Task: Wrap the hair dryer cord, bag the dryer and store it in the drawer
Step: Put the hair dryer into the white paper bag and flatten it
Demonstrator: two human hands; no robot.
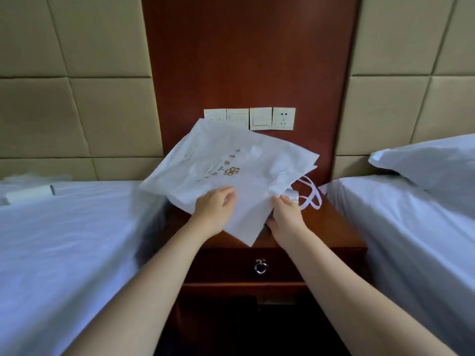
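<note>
A white cloth bag (223,160) with a gold logo and white drawstring loops (312,195) is held above the wooden nightstand (331,227). My left hand (214,209) grips the bag's lower edge with curled fingers. My right hand (284,217) pinches the bag's mouth near the drawstring, where a silvery part (293,195) of something shows at the opening. The hair dryer's body and cord are hidden by the bag. The nightstand drawer (231,265) with a metal ring pull (260,267) is closed below my hands.
White-sheeted beds flank the nightstand, left (64,240) and right (416,227), with a pillow (431,165) on the right one. A row of wall switches and a socket (259,119) sits on the wood panel behind the bag.
</note>
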